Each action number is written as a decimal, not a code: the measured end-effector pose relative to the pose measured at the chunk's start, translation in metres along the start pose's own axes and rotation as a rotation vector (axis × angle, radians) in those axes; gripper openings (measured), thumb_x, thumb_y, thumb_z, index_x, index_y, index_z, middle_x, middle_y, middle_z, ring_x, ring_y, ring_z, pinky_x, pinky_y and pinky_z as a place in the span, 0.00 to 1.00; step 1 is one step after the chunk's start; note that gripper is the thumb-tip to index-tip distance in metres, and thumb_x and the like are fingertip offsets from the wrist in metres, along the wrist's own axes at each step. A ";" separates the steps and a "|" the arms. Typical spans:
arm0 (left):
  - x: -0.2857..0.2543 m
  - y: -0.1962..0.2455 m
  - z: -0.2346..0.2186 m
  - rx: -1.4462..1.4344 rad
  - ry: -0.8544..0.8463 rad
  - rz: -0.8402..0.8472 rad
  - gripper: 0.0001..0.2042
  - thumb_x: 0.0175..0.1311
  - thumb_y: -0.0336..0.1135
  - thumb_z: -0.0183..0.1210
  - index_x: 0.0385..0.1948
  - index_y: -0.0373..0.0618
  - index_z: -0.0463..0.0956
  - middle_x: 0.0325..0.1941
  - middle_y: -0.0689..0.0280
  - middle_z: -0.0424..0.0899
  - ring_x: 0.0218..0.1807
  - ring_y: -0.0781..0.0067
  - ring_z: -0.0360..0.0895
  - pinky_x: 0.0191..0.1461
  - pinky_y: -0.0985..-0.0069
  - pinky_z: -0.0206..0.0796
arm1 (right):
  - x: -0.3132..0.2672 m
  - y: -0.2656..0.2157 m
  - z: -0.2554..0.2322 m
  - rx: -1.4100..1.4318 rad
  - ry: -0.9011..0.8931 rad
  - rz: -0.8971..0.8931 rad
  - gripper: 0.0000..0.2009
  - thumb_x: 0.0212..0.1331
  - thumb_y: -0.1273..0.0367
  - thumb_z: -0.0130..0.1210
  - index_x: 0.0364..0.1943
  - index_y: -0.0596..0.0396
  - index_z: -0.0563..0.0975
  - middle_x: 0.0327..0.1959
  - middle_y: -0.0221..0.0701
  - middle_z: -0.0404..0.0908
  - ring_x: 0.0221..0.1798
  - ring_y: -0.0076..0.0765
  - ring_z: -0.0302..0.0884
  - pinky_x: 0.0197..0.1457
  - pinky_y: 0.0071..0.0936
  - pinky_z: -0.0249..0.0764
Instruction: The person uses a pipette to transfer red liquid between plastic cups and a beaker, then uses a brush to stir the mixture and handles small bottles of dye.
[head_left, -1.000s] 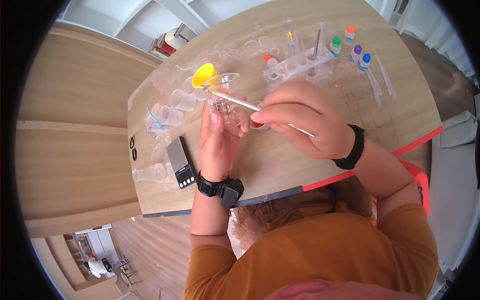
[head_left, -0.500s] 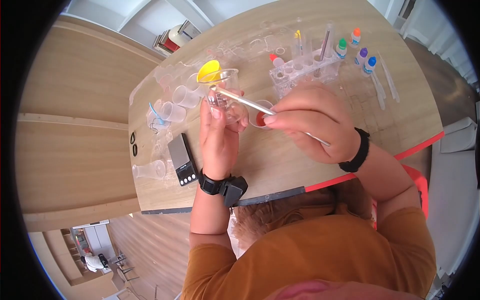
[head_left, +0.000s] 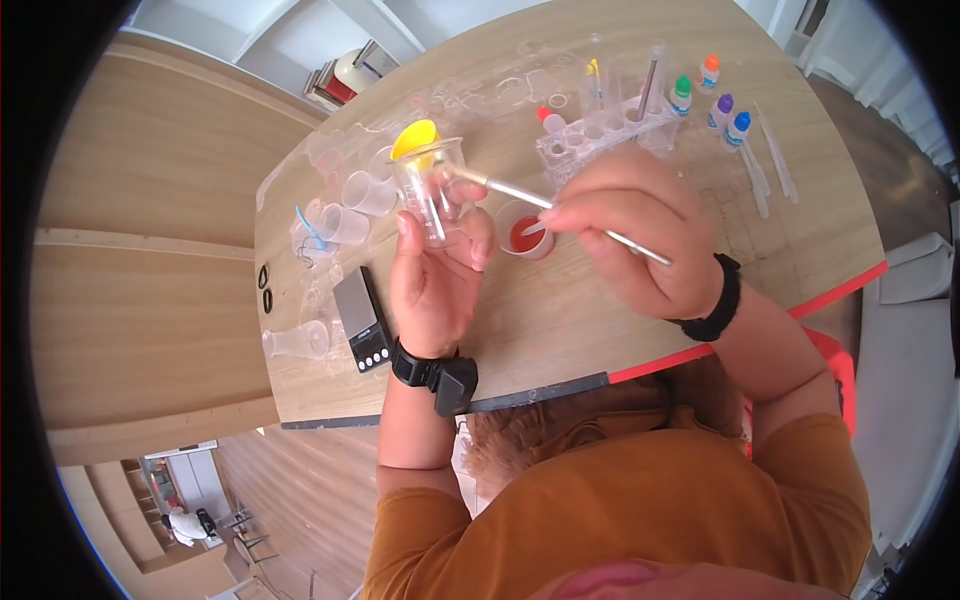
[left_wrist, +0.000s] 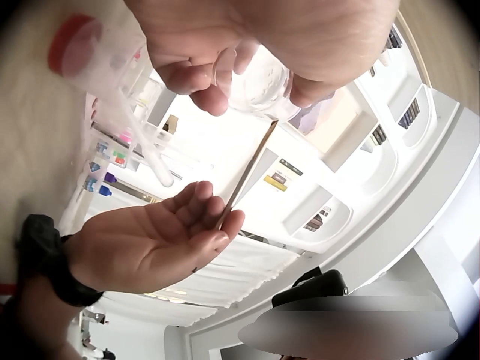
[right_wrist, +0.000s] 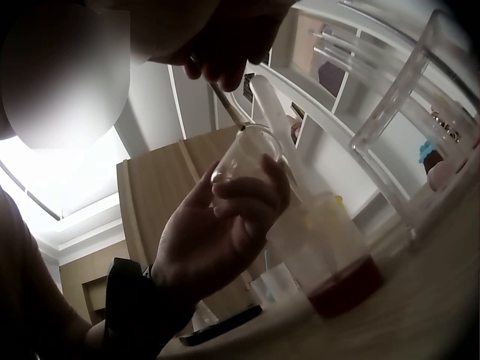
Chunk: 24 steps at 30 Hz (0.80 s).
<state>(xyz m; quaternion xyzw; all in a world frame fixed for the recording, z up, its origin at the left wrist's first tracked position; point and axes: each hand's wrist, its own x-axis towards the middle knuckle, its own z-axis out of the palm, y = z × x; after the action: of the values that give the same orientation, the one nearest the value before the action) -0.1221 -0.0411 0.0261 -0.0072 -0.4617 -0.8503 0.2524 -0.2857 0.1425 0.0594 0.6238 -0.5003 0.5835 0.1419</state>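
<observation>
The left hand [head_left: 440, 285] grips a clear beaker with white markings [head_left: 425, 205], fingers curled round its lower part and its rim upward. Between thumb and fingers the right hand [head_left: 640, 235] pinches a thin brush [head_left: 520, 194], whose bristle tip lies at the beaker's upper part. In the right wrist view the brush tip is at the beaker's rim [right_wrist: 259, 129]; whether it touches the glass, I cannot tell. A cup of red liquid [head_left: 527, 236] stands between the hands, with a pale stick or dropper in it. Behind the beaker is a yellow cup-like object [head_left: 414, 138].
A black scale [head_left: 362, 320] lies left of the left hand. Clear cups [head_left: 346, 225] and a clear flask [head_left: 297, 340] are farther left. At the back right stand a tube rack [head_left: 605, 135] and several dropper bottles [head_left: 681, 95], with plastic droppers [head_left: 775, 155] beside them.
The beaker has turned more upright in the left hand, whose thumb has shifted left. Since the first frame, the right hand with the brush has moved slightly right, uncovering the red-liquid cup.
</observation>
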 end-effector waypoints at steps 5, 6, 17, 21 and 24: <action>-0.001 0.004 0.007 -0.056 0.095 -0.038 0.28 0.86 0.56 0.43 0.75 0.46 0.68 0.62 0.57 0.81 0.39 0.73 0.74 0.45 0.75 0.65 | -0.006 0.000 0.003 0.047 -0.056 -0.031 0.10 0.62 0.75 0.64 0.46 0.49 0.86 0.41 0.28 0.86 0.39 0.38 0.81 0.45 0.35 0.73; 0.000 0.004 0.005 -0.056 0.096 -0.038 0.28 0.86 0.56 0.43 0.75 0.46 0.68 0.62 0.57 0.81 0.39 0.73 0.74 0.45 0.75 0.65 | -0.007 0.000 0.004 0.018 -0.015 -0.020 0.10 0.61 0.75 0.64 0.46 0.49 0.86 0.41 0.28 0.86 0.39 0.38 0.81 0.45 0.35 0.73; -0.001 0.002 0.003 -0.146 0.054 -0.028 0.30 0.87 0.57 0.40 0.76 0.44 0.66 0.63 0.56 0.80 0.39 0.72 0.74 0.41 0.77 0.65 | -0.002 0.000 -0.001 0.009 -0.010 0.010 0.10 0.60 0.76 0.65 0.45 0.49 0.86 0.41 0.28 0.86 0.40 0.38 0.81 0.45 0.35 0.73; -0.001 0.006 0.005 -0.151 0.070 -0.060 0.30 0.88 0.58 0.38 0.76 0.44 0.65 0.63 0.55 0.80 0.39 0.72 0.74 0.40 0.77 0.65 | -0.003 0.000 -0.003 0.113 -0.114 -0.014 0.11 0.59 0.77 0.65 0.45 0.49 0.86 0.42 0.29 0.87 0.41 0.39 0.81 0.47 0.36 0.73; -0.001 0.004 0.001 -0.064 0.070 -0.028 0.31 0.87 0.59 0.37 0.78 0.46 0.62 0.62 0.55 0.80 0.40 0.71 0.75 0.40 0.76 0.66 | -0.003 -0.003 -0.003 0.136 -0.149 -0.007 0.10 0.60 0.77 0.65 0.45 0.49 0.86 0.43 0.28 0.87 0.42 0.39 0.81 0.48 0.37 0.72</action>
<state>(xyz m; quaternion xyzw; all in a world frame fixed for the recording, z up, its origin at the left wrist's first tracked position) -0.1200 -0.0420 0.0300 0.0210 -0.4254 -0.8678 0.2560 -0.2848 0.1478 0.0587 0.6754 -0.4665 0.5676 0.0635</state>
